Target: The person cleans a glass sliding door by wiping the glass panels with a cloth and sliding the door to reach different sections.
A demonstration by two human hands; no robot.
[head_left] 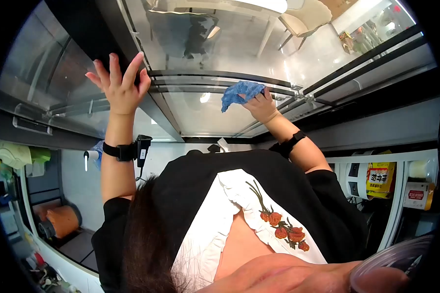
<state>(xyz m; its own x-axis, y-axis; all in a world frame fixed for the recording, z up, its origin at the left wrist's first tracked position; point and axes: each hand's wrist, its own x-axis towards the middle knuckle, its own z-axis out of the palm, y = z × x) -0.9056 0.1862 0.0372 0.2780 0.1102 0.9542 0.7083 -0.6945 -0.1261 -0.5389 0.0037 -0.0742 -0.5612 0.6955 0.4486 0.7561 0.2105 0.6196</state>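
A crumpled blue cloth (243,94) is held in my right hand (262,105), against the dark-framed glass panel (200,110). The cloth hangs to the left of my fingers. My left hand (120,88) is raised with its fingers spread, touching or very near the broad dark frame post (90,29); nothing is in it. Both forearms wear black straps, and a small black device (143,149) sits beside the left one.
Beyond the glass stands a light chair (305,19). Shelves on the right hold a yellow packet (380,178) and a white-and-red box (416,195). At the lower left lies a brown-orange item (63,220). A metal handle (32,126) juts out on the left.
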